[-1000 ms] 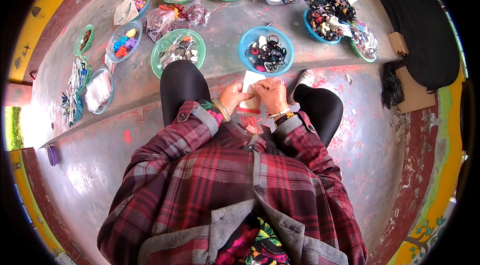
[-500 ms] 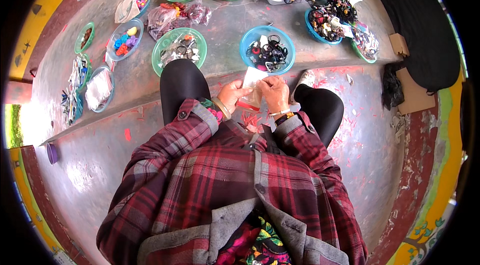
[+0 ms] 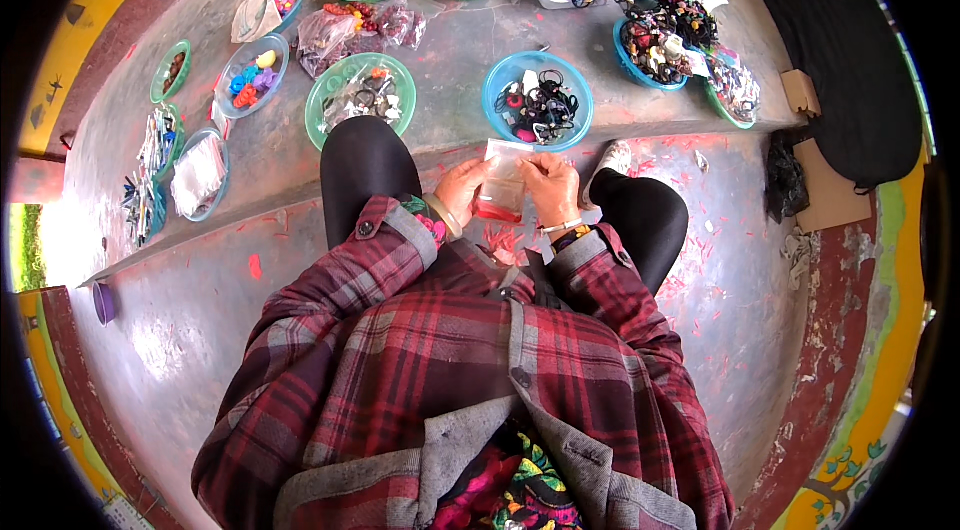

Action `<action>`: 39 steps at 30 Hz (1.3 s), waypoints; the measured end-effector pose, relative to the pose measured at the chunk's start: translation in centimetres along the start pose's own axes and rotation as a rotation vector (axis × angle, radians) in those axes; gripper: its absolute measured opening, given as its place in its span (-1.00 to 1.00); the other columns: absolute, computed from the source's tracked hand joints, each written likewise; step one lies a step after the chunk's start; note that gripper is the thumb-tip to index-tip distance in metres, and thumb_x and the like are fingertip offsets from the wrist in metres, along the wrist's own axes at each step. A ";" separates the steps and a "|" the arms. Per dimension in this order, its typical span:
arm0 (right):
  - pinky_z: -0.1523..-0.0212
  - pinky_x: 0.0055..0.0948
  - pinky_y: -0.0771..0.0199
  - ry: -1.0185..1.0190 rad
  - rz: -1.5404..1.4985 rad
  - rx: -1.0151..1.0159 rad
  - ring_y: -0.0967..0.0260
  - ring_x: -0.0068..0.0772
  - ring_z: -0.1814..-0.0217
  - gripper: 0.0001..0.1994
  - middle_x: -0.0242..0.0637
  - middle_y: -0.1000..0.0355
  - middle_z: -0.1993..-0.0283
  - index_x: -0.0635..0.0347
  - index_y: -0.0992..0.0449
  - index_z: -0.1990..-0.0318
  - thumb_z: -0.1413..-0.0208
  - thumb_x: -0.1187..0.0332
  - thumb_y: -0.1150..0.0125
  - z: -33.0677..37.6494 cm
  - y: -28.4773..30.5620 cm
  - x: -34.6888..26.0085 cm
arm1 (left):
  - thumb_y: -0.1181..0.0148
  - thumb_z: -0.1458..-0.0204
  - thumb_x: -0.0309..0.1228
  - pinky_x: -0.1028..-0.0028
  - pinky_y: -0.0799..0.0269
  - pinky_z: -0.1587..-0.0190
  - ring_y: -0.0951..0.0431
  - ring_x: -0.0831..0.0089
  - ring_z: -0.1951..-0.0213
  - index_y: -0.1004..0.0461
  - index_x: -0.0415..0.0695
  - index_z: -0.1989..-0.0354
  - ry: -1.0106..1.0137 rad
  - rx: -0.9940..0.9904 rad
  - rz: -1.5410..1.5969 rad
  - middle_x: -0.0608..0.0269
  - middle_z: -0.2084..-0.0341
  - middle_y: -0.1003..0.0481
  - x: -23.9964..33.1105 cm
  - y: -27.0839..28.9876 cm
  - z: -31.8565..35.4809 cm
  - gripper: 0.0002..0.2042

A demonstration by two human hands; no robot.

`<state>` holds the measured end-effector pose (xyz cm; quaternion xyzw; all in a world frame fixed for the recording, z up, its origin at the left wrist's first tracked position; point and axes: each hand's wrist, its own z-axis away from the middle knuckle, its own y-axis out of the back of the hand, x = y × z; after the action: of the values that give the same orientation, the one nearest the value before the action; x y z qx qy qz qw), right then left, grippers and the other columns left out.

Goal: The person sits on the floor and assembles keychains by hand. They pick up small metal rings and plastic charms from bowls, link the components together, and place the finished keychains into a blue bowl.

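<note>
Between my knees, both hands hold a small clear plastic bag point(image 3: 503, 186) with a white upper part and a red strip along its lower edge. My left hand point(image 3: 461, 192) pinches its left side, and my right hand point(image 3: 551, 190) pinches its upper right side. Whatever lies inside the bag is too small to make out. Just beyond the bag, a blue basket point(image 3: 489, 82) holds black hair ties and some white pieces. A green basket point(image 3: 316, 120) with small clear packets and grey and dark pieces stands beyond my left knee.
On the raised ledge, several more baskets surround these, including one with white bags point(image 3: 199, 178) and one with coloured pieces point(image 3: 245, 90). Heaps of hair ties point(image 3: 655, 45) stand at the far right. Red scraps point(image 3: 690, 230) litter the floor; a purple cup point(image 3: 105, 304) stands left.
The bag's upper part has dropped slightly and now shows flatter between my hands. My right hand has shifted a little along its upper edge.
</note>
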<state>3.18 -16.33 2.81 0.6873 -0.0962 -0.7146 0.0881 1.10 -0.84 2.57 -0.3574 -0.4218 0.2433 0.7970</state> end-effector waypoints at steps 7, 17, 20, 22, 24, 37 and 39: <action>0.48 -0.58 -0.27 0.001 -0.006 0.010 -0.26 -0.61 0.54 -0.87 -0.36 -0.38 0.57 0.30 -0.49 0.54 0.20 0.39 -0.22 -0.4 0.4 -0.3 | 0.01 -0.05 -0.32 0.49 -0.36 0.30 -0.44 0.54 0.37 -0.38 -0.20 0.28 -0.070 0.044 -0.186 0.30 0.41 -0.44 -0.4 1.3 -0.5 -0.80; 0.57 -0.68 -0.16 -0.209 -0.272 0.097 -0.23 -0.63 0.61 -0.90 -0.42 -0.40 0.56 0.25 -0.49 0.54 0.14 0.41 -0.23 -0.9 1.4 -0.9 | -0.01 -0.04 -0.30 0.62 -0.25 0.55 -0.34 0.68 0.62 -0.41 -0.18 0.37 -0.116 0.114 -0.479 0.38 0.58 -0.41 -0.3 2.4 -0.5 -0.81; 0.61 -0.66 -0.17 -0.357 -0.409 0.166 -0.29 -0.61 0.59 -0.90 -0.40 -0.41 0.56 0.24 -0.47 0.51 0.12 0.40 -0.22 -0.9 1.8 -1.7 | 0.00 -0.04 -0.30 0.61 -0.28 0.53 -0.37 0.67 0.60 -0.40 -0.18 0.36 -0.031 0.195 -0.296 0.36 0.56 -0.42 -0.6 2.4 -0.6 -0.81; 0.61 -0.65 -0.21 -0.386 -0.486 0.206 -0.36 -0.58 0.54 -0.88 -0.36 -0.42 0.54 0.23 -0.44 0.49 0.11 0.39 -0.21 -1.1 2.0 -1.5 | 0.01 -0.04 -0.31 0.59 -0.31 0.50 -0.40 0.64 0.55 -0.40 -0.19 0.35 -0.039 0.182 -0.290 0.35 0.54 -0.43 -0.7 2.5 -0.7 -0.81; 0.63 -0.66 -0.22 -0.366 -0.571 0.266 -0.36 -0.56 0.57 -0.90 -0.35 -0.42 0.56 0.25 -0.45 0.48 0.09 0.41 -0.18 -1.5 2.3 -1.4 | 0.00 -0.04 -0.33 0.58 -0.33 0.47 -0.42 0.60 0.53 -0.40 -0.22 0.38 -0.077 0.193 -0.314 0.32 0.54 -0.43 -0.8 2.7 -0.9 -0.81; 0.53 -0.56 -0.34 -0.362 -0.756 0.305 -0.39 -0.46 0.54 -0.89 -0.34 -0.38 0.54 0.22 -0.39 0.49 0.03 0.40 -0.12 -2.3 2.8 -1.1 | 0.06 0.02 -0.24 0.32 -0.32 0.26 -0.49 0.20 0.32 -0.44 -0.27 0.32 -0.272 1.016 -0.702 0.00 0.41 -0.48 -1.1 13.5 -9.2 -0.69; 0.54 -0.56 -0.35 -0.377 -0.738 0.282 -0.39 -0.45 0.54 -0.89 -0.33 -0.39 0.53 0.22 -0.38 0.49 0.03 0.39 -0.13 -2.4 2.8 -0.1 | 0.08 0.03 -0.22 0.30 -0.31 0.23 -0.48 0.12 0.29 -0.45 -0.26 0.33 -0.171 1.125 -0.871 -0.03 0.40 -0.48 0.3 11.8 -9.7 -0.67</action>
<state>5.53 -19.05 3.53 0.5386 0.0447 -0.7910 -0.2868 8.52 3.20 -10.15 0.3289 -0.3976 0.1108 0.8494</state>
